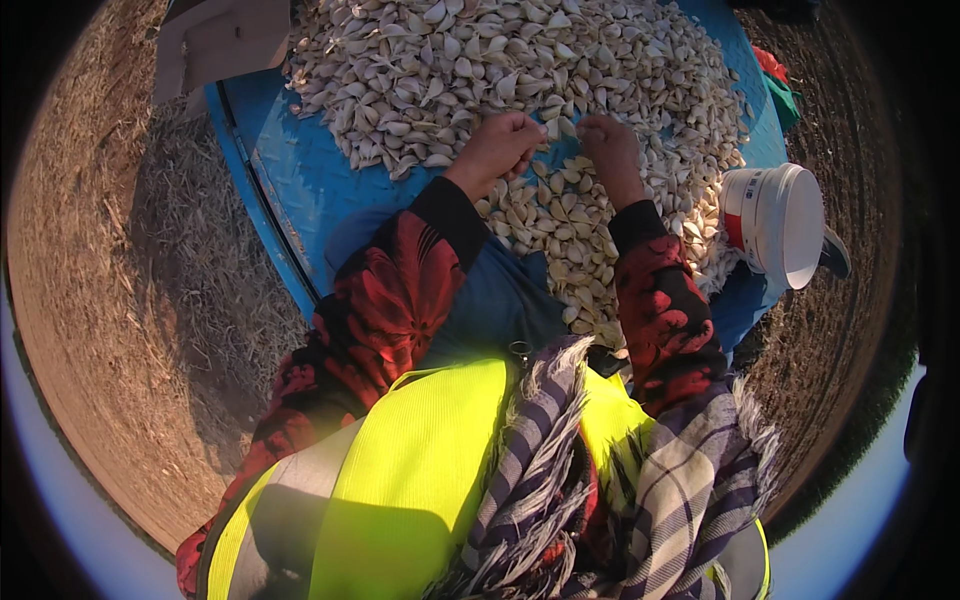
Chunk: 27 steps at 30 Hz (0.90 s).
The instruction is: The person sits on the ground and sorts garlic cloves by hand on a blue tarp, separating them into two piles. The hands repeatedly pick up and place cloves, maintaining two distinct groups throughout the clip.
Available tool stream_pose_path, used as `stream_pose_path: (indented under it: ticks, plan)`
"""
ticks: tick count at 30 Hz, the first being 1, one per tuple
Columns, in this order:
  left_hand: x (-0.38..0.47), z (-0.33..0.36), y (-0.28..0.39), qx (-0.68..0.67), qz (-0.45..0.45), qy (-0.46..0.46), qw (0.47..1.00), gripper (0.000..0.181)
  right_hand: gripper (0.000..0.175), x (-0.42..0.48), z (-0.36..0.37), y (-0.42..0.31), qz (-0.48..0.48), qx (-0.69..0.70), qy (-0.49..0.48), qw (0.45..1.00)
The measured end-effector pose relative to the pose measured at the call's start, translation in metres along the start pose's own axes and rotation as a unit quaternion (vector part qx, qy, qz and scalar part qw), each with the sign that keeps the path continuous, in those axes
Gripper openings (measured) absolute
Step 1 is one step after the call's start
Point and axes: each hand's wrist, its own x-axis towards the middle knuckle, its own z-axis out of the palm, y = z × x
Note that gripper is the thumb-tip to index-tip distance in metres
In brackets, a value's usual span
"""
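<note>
A broad heap of garlic cloves [480, 67] covers the far part of a blue metal truck bed [300, 161]. My left hand [504, 146] is at the near edge of the heap, its fingers curled and thumb drawn in. Opposite it, my right hand [611, 150] has bent fingertips turned toward the left. A few cloves lie in the narrow gap between the two hands. Whether either hand pinches a clove is hidden by the fingers. Closer to my body, a smaller pile of cloves [574, 247] spreads below my wrists, beside my leg.
A white plastic bucket [772, 221] with a red patch and writing stands at the right edge. At the upper left is a cardboard box [225, 45]. Red and green cloth [780, 86] hangs at the far right. Dry straw [202, 225] covers the ground on the left.
</note>
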Motion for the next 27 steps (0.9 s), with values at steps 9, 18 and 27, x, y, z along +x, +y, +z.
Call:
stream_pose_path:
  ticks: [9, 18, 27]
  plan:
    - [0.003, -0.001, -0.003, -0.004, 0.019, 0.009, 1.000, 0.018, 0.015, -0.070, -0.059, -0.031, 0.257, 0.489, -0.043, 0.832]
    - [-0.002, -0.002, 0.002, -0.004, 0.004, -0.009, 1.000, 0.013, 0.035, -0.142, -0.055, -0.045, 0.298, 0.590, -0.146, 0.736]
    - [-0.001, -0.002, 0.001, 0.004, 0.004, -0.010, 1.000, 0.015, 0.033, -0.172, -0.022, -0.062, 0.273, 0.308, -0.241, 0.879]
